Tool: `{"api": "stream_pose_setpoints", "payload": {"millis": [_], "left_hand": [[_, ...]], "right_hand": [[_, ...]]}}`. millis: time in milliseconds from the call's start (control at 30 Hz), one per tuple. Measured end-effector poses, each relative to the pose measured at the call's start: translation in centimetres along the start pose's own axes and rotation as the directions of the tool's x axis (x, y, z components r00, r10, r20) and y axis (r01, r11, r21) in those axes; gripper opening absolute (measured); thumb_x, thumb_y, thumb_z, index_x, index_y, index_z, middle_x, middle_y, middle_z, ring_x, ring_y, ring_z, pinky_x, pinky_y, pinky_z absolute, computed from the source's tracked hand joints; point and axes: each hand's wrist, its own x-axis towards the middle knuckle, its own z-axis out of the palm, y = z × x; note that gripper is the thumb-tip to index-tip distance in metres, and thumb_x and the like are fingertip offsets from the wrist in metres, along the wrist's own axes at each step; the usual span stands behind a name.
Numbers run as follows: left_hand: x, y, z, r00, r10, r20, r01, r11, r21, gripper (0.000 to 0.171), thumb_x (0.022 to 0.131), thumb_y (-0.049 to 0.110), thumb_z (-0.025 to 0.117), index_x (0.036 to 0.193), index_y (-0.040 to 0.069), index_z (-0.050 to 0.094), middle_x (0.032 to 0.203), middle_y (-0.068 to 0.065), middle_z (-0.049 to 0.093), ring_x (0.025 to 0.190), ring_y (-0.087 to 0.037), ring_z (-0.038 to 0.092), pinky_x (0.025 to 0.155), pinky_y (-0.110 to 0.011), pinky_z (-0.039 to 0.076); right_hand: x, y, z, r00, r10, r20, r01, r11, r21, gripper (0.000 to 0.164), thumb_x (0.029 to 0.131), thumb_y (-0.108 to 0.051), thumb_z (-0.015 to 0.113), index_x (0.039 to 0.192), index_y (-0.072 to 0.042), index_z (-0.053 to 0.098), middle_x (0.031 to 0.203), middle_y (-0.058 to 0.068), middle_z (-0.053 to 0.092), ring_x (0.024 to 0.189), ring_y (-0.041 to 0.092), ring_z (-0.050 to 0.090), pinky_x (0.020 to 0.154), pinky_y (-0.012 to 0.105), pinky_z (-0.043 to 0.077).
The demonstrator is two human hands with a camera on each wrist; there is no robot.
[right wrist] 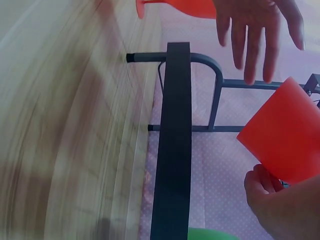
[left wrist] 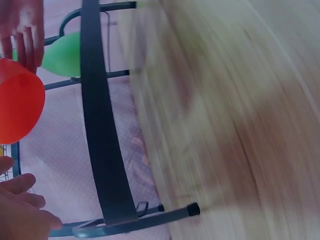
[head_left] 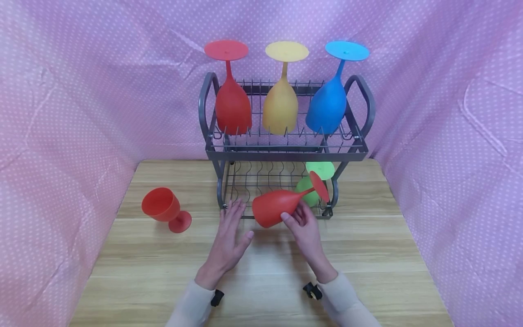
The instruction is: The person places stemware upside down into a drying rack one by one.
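Observation:
A red goblet (head_left: 275, 206) lies tilted in my right hand (head_left: 304, 231), its mouth to the left and its foot up to the right. Thumb and fingers grip the bowl near the stem. My left hand (head_left: 229, 243), fingers extended, is left of the goblet's mouth with a gap between, near the rack's lower front edge. In the left wrist view the goblet's mouth (left wrist: 20, 102) faces the camera. A green goblet (head_left: 307, 185) stands upside down on the lower tier, partly hidden behind the held one.
The dark two-tier dish rack (head_left: 286, 156) carries upside-down red (head_left: 234, 106), yellow (head_left: 280, 106) and blue (head_left: 327, 106) goblets on top. Another red goblet (head_left: 161, 205) stands upright on the wooden table (head_left: 155, 281) at left. Pink dotted cloth (head_left: 73, 113) surrounds the table.

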Motion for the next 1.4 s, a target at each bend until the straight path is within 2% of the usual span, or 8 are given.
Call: {"api": "stream_pose_setpoints", "payload": {"millis": [67, 200, 400, 500, 767, 1000, 1400], "left_hand": [[0.0, -0.3, 0.0, 1.000, 0.011, 0.004, -0.011, 0.998, 0.055, 0.072, 0.098, 0.039, 0.058, 0.159, 0.007, 0.039, 0.168, -0.009, 0.029, 0.158, -0.035, 0.015, 0.121, -0.069, 0.013], [-0.2, -0.8, 0.2, 1.000, 0.016, 0.018, -0.019, 0.990, 0.142, 0.072, 0.097, 0.042, 0.059, 0.158, 0.007, 0.042, 0.169, -0.010, 0.028, 0.158, -0.036, 0.013, 0.119, -0.073, 0.013], [-0.6, -1.6, 0.6, 0.999, 0.025, 0.034, -0.032, 0.971, 0.238, 0.072, 0.096, 0.043, 0.061, 0.155, 0.005, 0.045, 0.169, -0.014, 0.027, 0.157, -0.041, 0.014, 0.117, -0.077, 0.014], [-0.7, -1.8, 0.6, 0.999, 0.014, 0.048, -0.026, 0.962, 0.272, 0.072, 0.097, 0.045, 0.061, 0.155, 0.005, 0.046, 0.168, -0.017, 0.028, 0.157, -0.042, 0.013, 0.117, -0.075, 0.014], [-0.9, -2.0, 0.7, 0.994, -0.031, 0.103, -0.002, 0.952, 0.307, 0.074, 0.098, 0.048, 0.061, 0.155, 0.004, 0.046, 0.169, -0.020, 0.024, 0.157, -0.044, 0.010, 0.120, -0.070, 0.016], [-1.1, -2.5, 0.8, 0.983, -0.077, 0.165, 0.016, 0.940, 0.342, 0.075, 0.100, 0.053, 0.057, 0.156, 0.005, 0.045, 0.172, -0.016, 0.015, 0.157, -0.044, 0.011, 0.123, -0.065, 0.015], [-1.1, -2.6, 0.9, 0.980, -0.083, 0.181, 0.010, 0.930, 0.368, 0.076, 0.100, 0.054, 0.057, 0.156, 0.004, 0.045, 0.171, -0.019, 0.017, 0.156, -0.046, 0.015, 0.123, -0.064, 0.015]], "right_hand": [[0.2, 0.0, -0.1, 1.000, -0.009, -0.009, 0.008, 0.999, -0.033, 0.070, 0.096, -0.014, 0.074, 0.156, -0.005, 0.040, 0.149, 0.015, 0.054, 0.137, 0.030, 0.054, 0.105, 0.026, 0.050], [0.5, 0.1, -0.1, 0.999, -0.049, -0.012, 0.048, 0.996, -0.077, 0.069, 0.095, -0.015, 0.076, 0.155, -0.006, 0.042, 0.147, 0.014, 0.055, 0.136, 0.029, 0.055, 0.106, 0.025, 0.048], [1.0, 0.5, 0.0, 0.992, -0.129, 0.006, 0.129, 0.982, -0.137, 0.065, 0.094, -0.021, 0.077, 0.152, -0.017, 0.047, 0.142, 0.004, 0.059, 0.128, 0.024, 0.058, 0.101, 0.030, 0.054], [1.3, 0.7, 0.2, 0.986, -0.165, 0.010, 0.164, 0.972, -0.166, 0.065, 0.094, -0.022, 0.078, 0.151, -0.022, 0.048, 0.142, 0.001, 0.059, 0.128, 0.022, 0.058, 0.104, 0.033, 0.053], [2.1, 0.9, 0.7, 0.981, -0.192, -0.010, 0.187, 0.965, -0.186, 0.069, 0.092, -0.016, 0.080, 0.153, -0.018, 0.047, 0.147, 0.005, 0.056, 0.134, 0.026, 0.055, 0.114, 0.047, 0.044], [2.9, 1.5, 0.7, 0.981, -0.194, -0.009, 0.187, 0.955, -0.229, 0.069, 0.091, -0.024, 0.081, 0.152, -0.023, 0.047, 0.149, 0.001, 0.054, 0.136, 0.024, 0.053, 0.114, 0.048, 0.043], [4.2, 2.7, 0.8, 0.979, -0.200, -0.027, 0.187, 0.948, -0.258, 0.066, 0.091, -0.025, 0.082, 0.149, -0.020, 0.050, 0.147, 0.001, 0.055, 0.139, 0.023, 0.050, 0.117, 0.054, 0.039]]}}
